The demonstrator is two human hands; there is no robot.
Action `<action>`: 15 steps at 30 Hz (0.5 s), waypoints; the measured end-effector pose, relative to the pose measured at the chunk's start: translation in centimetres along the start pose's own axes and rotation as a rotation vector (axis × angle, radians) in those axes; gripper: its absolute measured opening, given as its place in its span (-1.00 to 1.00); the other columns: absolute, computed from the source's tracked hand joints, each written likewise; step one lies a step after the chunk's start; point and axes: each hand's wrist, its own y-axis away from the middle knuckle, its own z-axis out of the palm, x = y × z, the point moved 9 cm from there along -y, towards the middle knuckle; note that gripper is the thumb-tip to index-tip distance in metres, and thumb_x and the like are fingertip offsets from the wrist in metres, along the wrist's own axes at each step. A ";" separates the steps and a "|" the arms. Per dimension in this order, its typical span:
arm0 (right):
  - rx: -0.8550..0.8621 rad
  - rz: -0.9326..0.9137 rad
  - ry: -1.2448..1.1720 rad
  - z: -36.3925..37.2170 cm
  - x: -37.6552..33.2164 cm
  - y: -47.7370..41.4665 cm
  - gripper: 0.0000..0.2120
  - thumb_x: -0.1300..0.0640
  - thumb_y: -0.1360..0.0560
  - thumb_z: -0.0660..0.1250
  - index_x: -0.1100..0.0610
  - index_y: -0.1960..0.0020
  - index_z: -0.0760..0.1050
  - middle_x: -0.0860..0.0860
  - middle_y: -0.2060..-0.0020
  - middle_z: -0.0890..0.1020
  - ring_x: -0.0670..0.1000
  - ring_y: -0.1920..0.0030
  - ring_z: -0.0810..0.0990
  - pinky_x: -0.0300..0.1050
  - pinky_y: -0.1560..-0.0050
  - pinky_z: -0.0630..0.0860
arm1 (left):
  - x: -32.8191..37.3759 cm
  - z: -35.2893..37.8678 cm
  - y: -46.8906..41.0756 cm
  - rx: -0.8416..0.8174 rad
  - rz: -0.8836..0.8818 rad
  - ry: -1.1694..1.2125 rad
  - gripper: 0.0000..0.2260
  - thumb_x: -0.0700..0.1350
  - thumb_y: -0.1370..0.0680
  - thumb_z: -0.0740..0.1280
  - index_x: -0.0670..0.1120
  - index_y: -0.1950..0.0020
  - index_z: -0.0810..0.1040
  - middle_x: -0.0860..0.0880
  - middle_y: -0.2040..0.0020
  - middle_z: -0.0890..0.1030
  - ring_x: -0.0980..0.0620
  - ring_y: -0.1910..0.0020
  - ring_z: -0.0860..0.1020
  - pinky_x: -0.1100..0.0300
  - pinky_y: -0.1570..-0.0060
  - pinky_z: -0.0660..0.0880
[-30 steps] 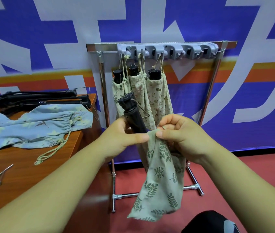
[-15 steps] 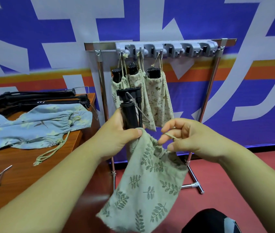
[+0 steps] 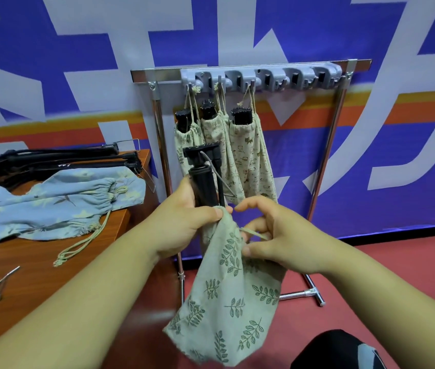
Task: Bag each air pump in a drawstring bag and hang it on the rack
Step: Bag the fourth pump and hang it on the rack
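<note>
My left hand (image 3: 184, 222) grips a black air pump (image 3: 205, 179) upright, together with the mouth of a green leaf-print drawstring bag (image 3: 227, 296) that hangs below it. The pump's top sticks out above the bag. My right hand (image 3: 277, 235) pinches the bag's drawstring at the mouth. Behind them stands a metal rack (image 3: 325, 166) with a grey hook strip (image 3: 261, 77). Three bagged pumps (image 3: 248, 155) hang from its left hooks; the hooks to the right are bare.
A wooden table (image 3: 24, 275) at the left holds blue drawstring bags (image 3: 51, 203), several loose black pumps (image 3: 51, 158) and small metal needles (image 3: 3, 280). A blue and white banner wall runs behind. The floor is red; a dark knee shows at the bottom right.
The pump has sunk deeper into the leaf-print bag and now stands upright. My right hand moved from the bag's rim to its drawstring. The bag's bottom swung left.
</note>
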 end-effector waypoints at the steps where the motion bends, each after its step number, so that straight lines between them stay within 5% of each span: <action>1: 0.011 0.008 -0.045 -0.2 0.2 0.1 -0.48 0.38 -0.46 0.48 -0.03 -0.25 0.39 0.09 0.18 0.64 -0.14 0.43 0.41 -0.28 0.35 0.37 | 0.1 0.1 0.0 -0.001 -0.008 0.007 -0.38 -0.35 -0.40 0.38 -0.11 -0.43 0.32 -0.34 -0.21 0.58 -0.20 -0.15 0.65 -0.15 -0.15 0.56; 8: 0.027 -0.031 -0.295 -2.3 -0.5 0.7 -0.60 0.41 -0.40 0.50 0.15 -0.10 0.40 0.10 0.26 0.62 0.08 0.30 0.41 -0.07 0.26 0.30 | 0.3 -0.3 0.0 0.016 -0.038 0.000 -0.38 -0.37 -0.28 0.32 -0.18 -0.35 0.38 -0.37 -0.25 0.55 -0.28 -0.19 0.62 -0.09 -0.10 0.61; 11: 0.083 -0.065 -0.363 -2.7 -1.1 0.5 -0.63 0.40 -0.33 0.54 0.17 0.06 0.41 0.10 0.26 0.62 0.07 0.29 0.49 -0.13 0.21 0.48 | 1.2 -0.2 0.3 -0.005 0.005 0.011 -0.53 -0.35 -0.24 0.40 -0.20 -0.14 0.53 -0.27 -0.02 0.65 -0.14 0.02 0.64 0.18 0.21 0.59; 15: 0.142 -0.104 -0.392 -3.3 -1.8 0.5 -0.72 0.49 -0.39 0.43 0.20 0.14 0.41 0.16 0.28 0.59 0.04 0.30 0.49 -0.24 0.22 0.53 | 2.2 1.0 1.0 -0.120 0.063 -0.064 -0.45 -0.21 -0.21 0.57 -0.15 -0.17 0.54 -0.11 0.13 0.70 -0.03 0.14 0.64 0.14 0.08 0.58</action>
